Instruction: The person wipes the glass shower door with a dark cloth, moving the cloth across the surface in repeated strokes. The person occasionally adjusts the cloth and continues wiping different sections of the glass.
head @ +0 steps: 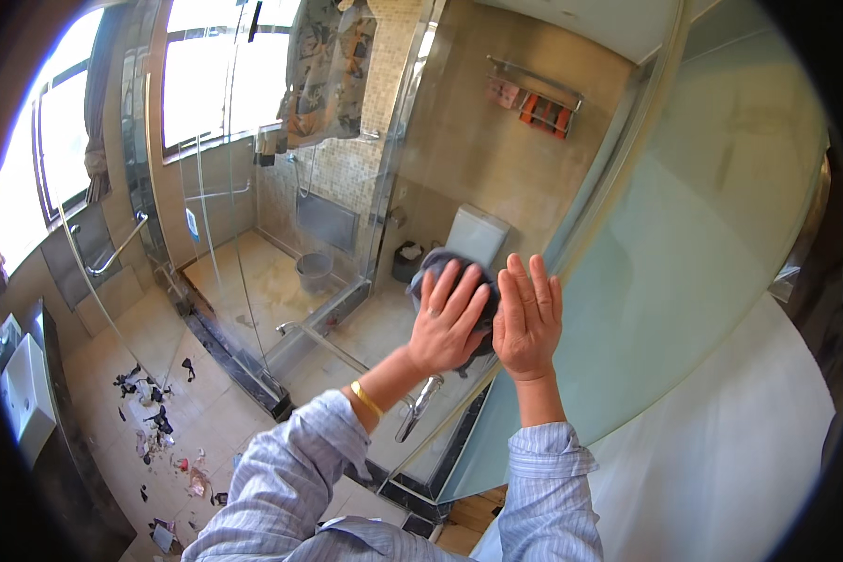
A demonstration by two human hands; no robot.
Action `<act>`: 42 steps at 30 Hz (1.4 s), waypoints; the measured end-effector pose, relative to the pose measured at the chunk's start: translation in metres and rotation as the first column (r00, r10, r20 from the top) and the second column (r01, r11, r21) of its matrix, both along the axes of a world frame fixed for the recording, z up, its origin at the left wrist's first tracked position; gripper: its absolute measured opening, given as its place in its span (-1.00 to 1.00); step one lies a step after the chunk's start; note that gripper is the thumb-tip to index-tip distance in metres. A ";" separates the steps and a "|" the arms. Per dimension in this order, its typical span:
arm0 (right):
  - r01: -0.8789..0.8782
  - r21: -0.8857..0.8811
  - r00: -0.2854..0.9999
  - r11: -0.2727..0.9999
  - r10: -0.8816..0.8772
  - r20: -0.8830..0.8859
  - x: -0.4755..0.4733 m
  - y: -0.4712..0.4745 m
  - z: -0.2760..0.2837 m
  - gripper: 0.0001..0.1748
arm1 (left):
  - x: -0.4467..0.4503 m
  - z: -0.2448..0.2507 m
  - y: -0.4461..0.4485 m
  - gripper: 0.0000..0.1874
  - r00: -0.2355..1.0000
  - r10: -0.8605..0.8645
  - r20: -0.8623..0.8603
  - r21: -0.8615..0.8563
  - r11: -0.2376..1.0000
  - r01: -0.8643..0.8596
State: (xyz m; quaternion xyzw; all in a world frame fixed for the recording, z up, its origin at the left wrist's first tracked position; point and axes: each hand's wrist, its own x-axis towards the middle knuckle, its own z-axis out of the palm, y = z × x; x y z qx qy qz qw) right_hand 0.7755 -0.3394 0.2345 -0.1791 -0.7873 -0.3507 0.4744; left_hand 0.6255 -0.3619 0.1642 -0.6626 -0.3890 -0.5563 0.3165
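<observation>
With fingers spread, my left hand (451, 316) holds a dark grey cloth (441, 265) flat against the clear glass door (365, 309). The cloth is bunched, and part of it shows past the fingertips and below the palm. A ring and a gold bracelet are on this hand and wrist. Close by on the right, my right hand (528, 319) is raised, its back towards me and its fingers extended. It holds nothing, and whether its palm touches the glass is hard to tell. Below the hands is a chrome door handle (419, 409).
A frosted glass panel (660, 246) fills the right side. Behind the glass stand a toilet (476, 235), a black bin (407, 261) and a grey bucket (314, 272). Scraps of litter (156, 420) lie on the left floor near a white washbasin (28, 400). A dark stone curb (235, 358) edges the shower.
</observation>
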 end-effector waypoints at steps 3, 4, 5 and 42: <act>-0.045 0.000 0.998 0.999 0.045 -0.043 -0.002 0.002 -0.002 -0.57 | -0.022 0.060 0.002 -0.24 0.981 0.062 -0.185 0.027 0.998 -0.058; -0.047 0.015 0.998 0.999 0.048 -0.049 0.001 0.005 -0.004 -0.56 | -0.026 0.074 0.005 -0.25 0.979 0.040 -0.200 0.014 0.999 -0.038; -0.041 0.017 0.998 0.999 0.041 -0.051 -0.001 0.005 -0.004 -0.56 | -0.032 0.087 0.005 -0.26 0.981 0.055 -0.184 0.037 0.998 -0.049; -0.097 0.028 0.993 0.995 0.099 -0.063 0.001 -0.002 0.000 -0.68 | -0.008 0.054 0.004 -0.46 0.999 0.036 -0.016 0.126 0.992 -0.034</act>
